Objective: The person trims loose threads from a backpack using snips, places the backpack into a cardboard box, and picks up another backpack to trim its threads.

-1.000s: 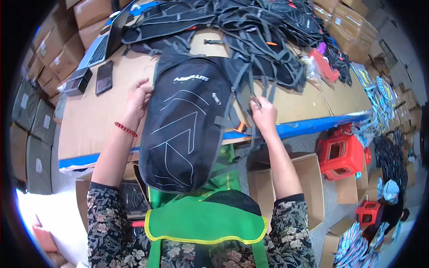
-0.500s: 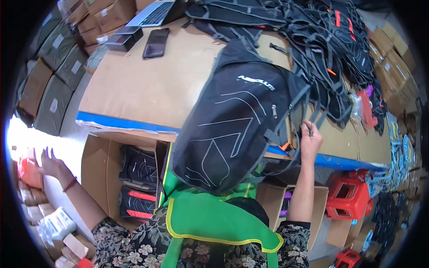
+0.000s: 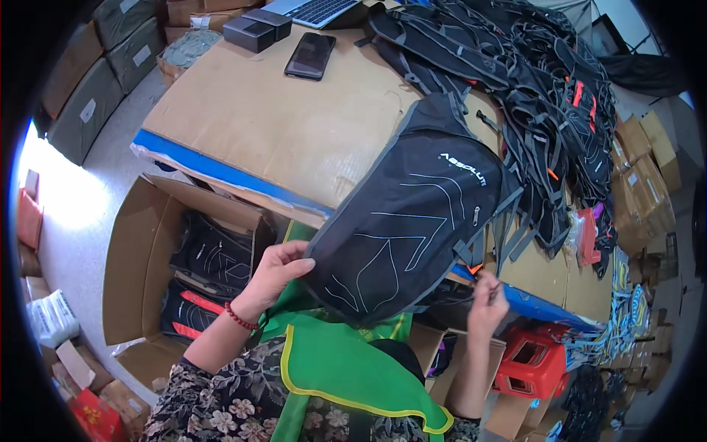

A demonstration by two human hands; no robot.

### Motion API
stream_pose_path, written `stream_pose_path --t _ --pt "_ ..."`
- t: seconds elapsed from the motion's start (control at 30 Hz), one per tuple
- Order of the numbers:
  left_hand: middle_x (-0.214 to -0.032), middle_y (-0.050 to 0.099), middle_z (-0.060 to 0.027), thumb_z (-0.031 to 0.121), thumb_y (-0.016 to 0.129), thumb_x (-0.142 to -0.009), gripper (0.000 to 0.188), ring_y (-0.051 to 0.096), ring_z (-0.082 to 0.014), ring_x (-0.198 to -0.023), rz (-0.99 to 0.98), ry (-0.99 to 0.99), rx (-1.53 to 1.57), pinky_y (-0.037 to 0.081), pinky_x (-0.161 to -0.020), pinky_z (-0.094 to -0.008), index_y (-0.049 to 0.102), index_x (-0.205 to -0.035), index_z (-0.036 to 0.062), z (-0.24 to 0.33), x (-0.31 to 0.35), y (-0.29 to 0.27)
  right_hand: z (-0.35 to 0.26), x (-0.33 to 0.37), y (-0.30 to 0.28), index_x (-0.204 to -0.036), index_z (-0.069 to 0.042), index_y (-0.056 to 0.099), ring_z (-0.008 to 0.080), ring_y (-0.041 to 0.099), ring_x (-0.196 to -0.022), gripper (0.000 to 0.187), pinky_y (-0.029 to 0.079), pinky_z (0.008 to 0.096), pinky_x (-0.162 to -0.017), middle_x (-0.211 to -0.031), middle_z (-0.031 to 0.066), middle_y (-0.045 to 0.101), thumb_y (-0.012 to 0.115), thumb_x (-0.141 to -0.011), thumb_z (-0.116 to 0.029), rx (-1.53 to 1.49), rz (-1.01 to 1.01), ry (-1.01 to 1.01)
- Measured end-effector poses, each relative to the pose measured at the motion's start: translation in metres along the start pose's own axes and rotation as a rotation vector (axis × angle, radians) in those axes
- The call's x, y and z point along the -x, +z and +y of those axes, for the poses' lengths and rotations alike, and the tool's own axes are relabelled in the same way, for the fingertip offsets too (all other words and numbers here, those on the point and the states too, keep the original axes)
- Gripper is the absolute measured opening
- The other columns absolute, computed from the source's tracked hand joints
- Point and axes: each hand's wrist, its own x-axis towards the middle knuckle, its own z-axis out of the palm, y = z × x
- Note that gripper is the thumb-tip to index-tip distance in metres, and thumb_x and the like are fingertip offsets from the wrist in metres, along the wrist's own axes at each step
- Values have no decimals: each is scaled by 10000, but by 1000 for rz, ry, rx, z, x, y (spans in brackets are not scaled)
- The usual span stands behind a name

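Observation:
A black backpack (image 3: 401, 228) with pale printed lines and grey edging lies aslant over the table's front edge, its lower end hanging above my green apron (image 3: 339, 361). My left hand (image 3: 283, 274) grips its lower left edge, thumb on top and fingers partly hidden underneath. Off the backpack's right side, my right hand (image 3: 487, 302) is closed in a pinch on a thin dark strap, just below an orange tab (image 3: 471, 269). Loose grey side straps (image 3: 508, 221) trail beside the backpack on the table.
A heap of similar black backpacks (image 3: 515, 81) covers the table's far right. A phone (image 3: 310, 55), a dark box (image 3: 255, 31) and a laptop (image 3: 320, 11) lie at the back. Below left stands an open carton (image 3: 136, 265) holding packed bags; a red stool (image 3: 526, 361) is at lower right.
My left hand has come in from the far left and taken hold of the backpack's lower left edge. My right hand has moved down along the straps. The view has turned leftward.

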Motion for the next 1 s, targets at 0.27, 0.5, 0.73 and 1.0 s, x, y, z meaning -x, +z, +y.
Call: stream_pose_path --t 0.27,0.5,0.73,1.0 --pt "-849 693 -87 -65 673 -762 163 652 -123 -740 68 7 237 535 -733 -248 660 -924 -49 21 8 17 -135 14 86 -961 -14 651 140 552 -565 190 424 242 -512 -691 79 577 653 -778 34 -207 -368 -364" --pt "-829 681 -84 -97 655 -751 140 647 -125 -738 61 114 338 532 -720 -240 660 -883 -51 38 19 38 -184 2 136 -957 -51 619 238 596 -568 317 459 330 -496 -794 79 536 691 -655 11 -140 -517 -668" --pt "-832 676 -64 -90 655 -742 159 622 -97 -756 69 67 252 504 -726 -226 663 -894 -48 46 21 40 -171 -6 145 -833 -4 566 199 537 -581 119 425 274 -538 -768 69 537 647 -747 18 -325 -559 -578" --pt "-848 685 -103 -66 644 -760 169 657 -140 -735 55 14 383 539 -736 -264 654 -929 -65 44 18 35 -176 -37 114 -935 -36 576 248 593 -627 358 474 307 -571 -780 110 570 643 -854 -378 -108 -587 -551"
